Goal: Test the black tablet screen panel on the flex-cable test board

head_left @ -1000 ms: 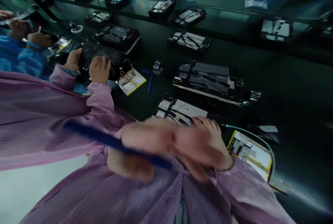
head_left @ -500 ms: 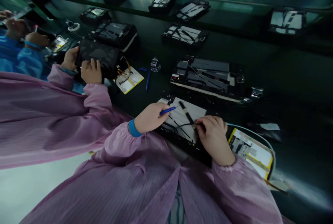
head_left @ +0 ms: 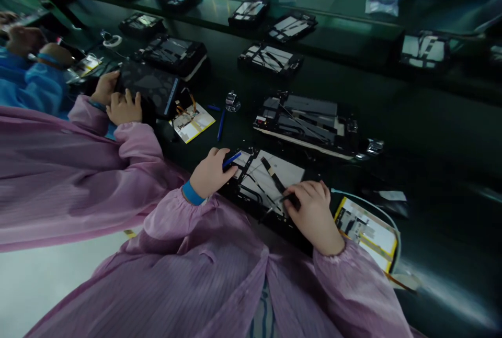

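Table: dark green, glossy; opened tablets in rows.
Left hand: pinching blue pen, at 10 o'clock of opened tablet.
Right hand: pinching black cable.

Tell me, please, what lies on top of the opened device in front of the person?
On the opened device lie pale panels crossed by dark cables and a black strip. The left hand, holding a blue tool, and the right hand rest on it, covering its near edge.
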Available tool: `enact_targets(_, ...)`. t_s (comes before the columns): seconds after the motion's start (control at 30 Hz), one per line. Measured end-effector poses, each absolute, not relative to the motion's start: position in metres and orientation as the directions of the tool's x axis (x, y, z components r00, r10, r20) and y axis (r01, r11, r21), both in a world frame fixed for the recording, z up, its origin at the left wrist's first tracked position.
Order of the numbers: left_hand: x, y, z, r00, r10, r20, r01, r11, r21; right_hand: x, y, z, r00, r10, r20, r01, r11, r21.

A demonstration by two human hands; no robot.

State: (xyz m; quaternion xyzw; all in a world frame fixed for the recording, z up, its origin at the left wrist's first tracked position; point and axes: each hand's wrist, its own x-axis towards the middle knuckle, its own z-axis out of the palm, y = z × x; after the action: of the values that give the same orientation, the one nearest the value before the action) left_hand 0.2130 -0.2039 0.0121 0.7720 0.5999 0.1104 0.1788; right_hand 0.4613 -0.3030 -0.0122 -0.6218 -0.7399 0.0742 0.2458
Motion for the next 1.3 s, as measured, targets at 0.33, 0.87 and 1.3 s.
enact_targets(0.33,0.199,-0.197,0.007,0.293,0.934,-0.206,0.796,-0.119,0.593,0.484,-0.327,-0.012,0.2,0.926,0.32,0.672,0.108,-0.733)
enact_targets(0.87,0.199,-0.201,0.03,0.188,0.91,-0.37,0.457,0.252,0.853,0.474,-0.34,-0.009,0.537,0.832,-0.144,0.18,-0.279,-0.943)
enact_targets(1.3,0.204,-0.213,0.021,0.195,0.955,0.225,-0.054,-0.218,0.974,0.493,-0.324,0.01,0.602,0.736,-0.31,-0.332,-0.122,-0.935)
